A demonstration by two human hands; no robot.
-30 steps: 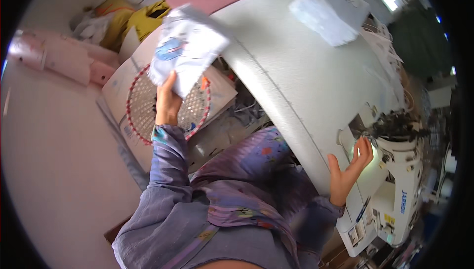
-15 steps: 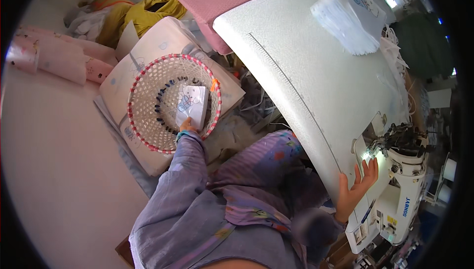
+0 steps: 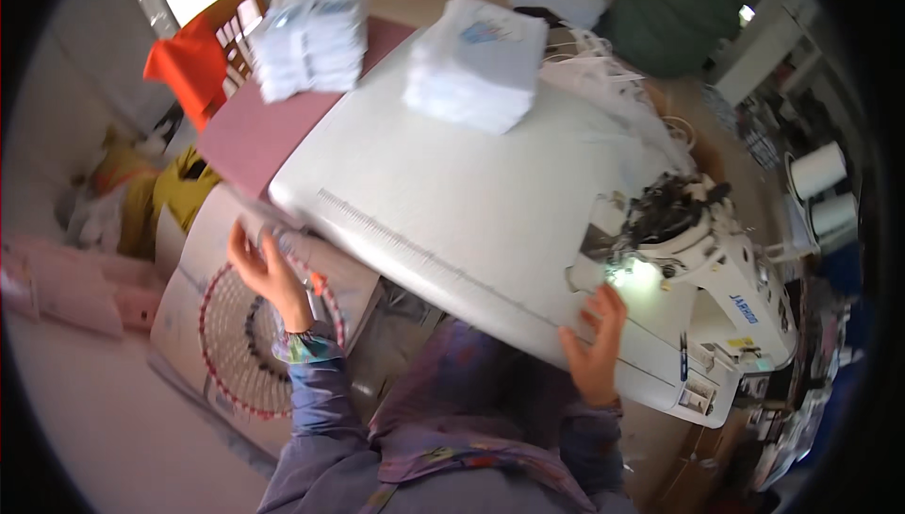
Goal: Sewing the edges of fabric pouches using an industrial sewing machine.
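My left hand [image 3: 269, 278] is raised over the far rim of a round woven basket [image 3: 219, 354] with a red-and-white rim. Its fingers are apart and nothing is in them. The hand and sleeve hide much of the basket's inside, including most of the white printed pieces there. At the front edge of the pale sewing table [image 3: 443, 203], my right hand [image 3: 594, 349] is open and holds nothing. Close by it stands a white sewing machine [image 3: 726, 278] with its lamp lit. A stack of white printed fabric pieces [image 3: 476, 71] lies farther back on the table.
A tied bundle of white pieces [image 3: 311, 38] rests on a pink-covered surface [image 3: 250, 141] at the far left. Beyond it, orange cloth [image 3: 193, 71] hangs on a wooden chair. Thread cones [image 3: 818, 170] stand at the right. The basket sits on stacked pale printed sheets [image 3: 179, 302].
My left hand has let go of the printed pieces in the basket and risen above the rim. My view has swung toward the table; my right hand stays open near the machine.
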